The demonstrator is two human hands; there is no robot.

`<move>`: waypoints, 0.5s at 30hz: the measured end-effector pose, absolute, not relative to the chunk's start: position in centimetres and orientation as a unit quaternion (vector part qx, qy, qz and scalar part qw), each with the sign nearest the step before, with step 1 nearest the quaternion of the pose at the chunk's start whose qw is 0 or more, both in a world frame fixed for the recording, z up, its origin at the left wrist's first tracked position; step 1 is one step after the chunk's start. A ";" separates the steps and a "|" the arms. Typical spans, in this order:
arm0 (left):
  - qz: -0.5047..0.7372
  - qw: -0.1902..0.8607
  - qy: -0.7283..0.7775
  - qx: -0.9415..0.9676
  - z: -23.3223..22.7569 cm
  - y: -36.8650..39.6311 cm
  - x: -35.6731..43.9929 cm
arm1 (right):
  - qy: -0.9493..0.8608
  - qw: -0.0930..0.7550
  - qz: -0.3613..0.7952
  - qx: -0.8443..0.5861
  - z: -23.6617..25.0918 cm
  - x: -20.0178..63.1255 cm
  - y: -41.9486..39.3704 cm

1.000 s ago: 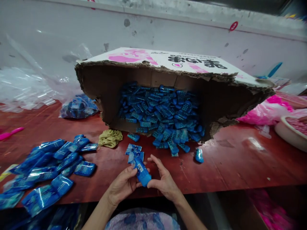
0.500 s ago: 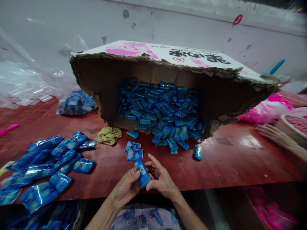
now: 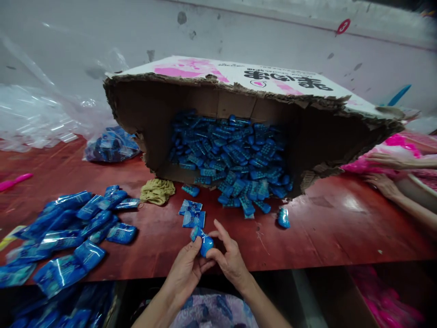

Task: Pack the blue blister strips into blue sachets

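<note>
L hand (image 3: 186, 269) & R hand (image 3: 229, 260) meet at the red tabletop (image 3: 327, 228) edge, fingers of both pinching a small blue plastic packet (image 3: 204, 241) between them, held up off the surface so both can work it. Torn cardboard box (image 3: 239, 118) w/ more blue pieces lies tipped just beyond.

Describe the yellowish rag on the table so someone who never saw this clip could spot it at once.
Start at the big torn cardboard box lying open on the red table. At the box's front left corner, just outside the opening, sits the crumpled cloth. It is the only dull yellow, soft thing there; everything around it is blue plastic packets.
</note>
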State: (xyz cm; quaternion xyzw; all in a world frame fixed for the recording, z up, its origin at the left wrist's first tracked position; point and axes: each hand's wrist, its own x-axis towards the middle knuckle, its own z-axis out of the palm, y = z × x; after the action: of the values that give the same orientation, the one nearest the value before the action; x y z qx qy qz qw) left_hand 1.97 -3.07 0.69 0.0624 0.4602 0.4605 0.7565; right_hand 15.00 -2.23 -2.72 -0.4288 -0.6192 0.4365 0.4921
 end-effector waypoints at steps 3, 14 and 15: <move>0.465 0.753 0.463 0.050 0.8 -3.1 2.0 | -0.642 0.493 0.392 -0.438 -2.9 14.8 -2.2; 0.632 0.583 0.506 0.069 1.7 -1.2 -4.1 | -0.743 0.360 0.308 -0.473 -1.0 13.7 -1.3; 0.649 0.560 0.514 0.035 1.9 -0.9 -5.8 | -0.758 0.341 0.264 -0.490 -0.9 13.6 -0.7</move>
State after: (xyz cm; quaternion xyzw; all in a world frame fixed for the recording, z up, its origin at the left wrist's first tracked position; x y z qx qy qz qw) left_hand -5.77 -0.89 1.94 0.0355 0.5141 0.6488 0.5600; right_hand 13.59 -0.74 -0.87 -0.4896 -0.7579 0.2637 0.3410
